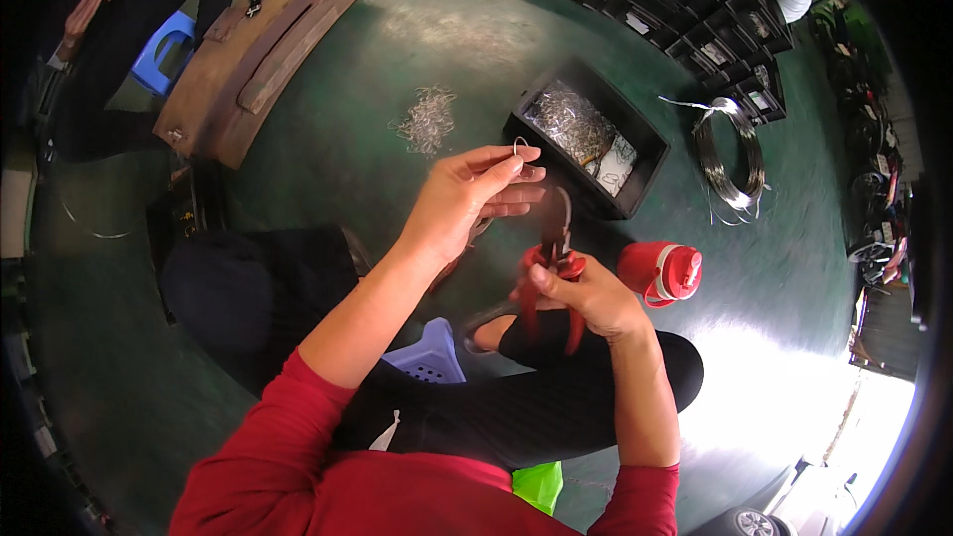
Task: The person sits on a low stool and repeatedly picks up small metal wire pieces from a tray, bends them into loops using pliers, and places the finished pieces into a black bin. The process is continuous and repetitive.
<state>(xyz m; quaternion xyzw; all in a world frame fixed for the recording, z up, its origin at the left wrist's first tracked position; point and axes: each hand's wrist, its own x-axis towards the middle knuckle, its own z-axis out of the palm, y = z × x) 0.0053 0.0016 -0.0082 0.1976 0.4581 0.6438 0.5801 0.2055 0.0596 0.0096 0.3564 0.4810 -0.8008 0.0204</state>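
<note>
My left hand (459,201) is raised in front of me, thumb and forefinger pinching a small bent wire hook (520,143). The other fingers of that hand stretch out to the right. Just right of and below it, my right hand (601,300) is wrapped around red-handled pliers (556,250), whose jaws point up and away from me. A curved piece of wire (566,201) shows at the jaws; whether they grip it I cannot tell. Beyond my hands a black crate (647,182) holds many bent wire pieces. A loose heap of wire hooks (428,121) lies on the green floor.
A red jug (659,271) stands right of my right hand. Farther right lies a wire coil (707,157), near stacked black bins (685,15). A brown bench (223,89) is at far left, beside a blue stool (159,52) and another person's hands (89,12).
</note>
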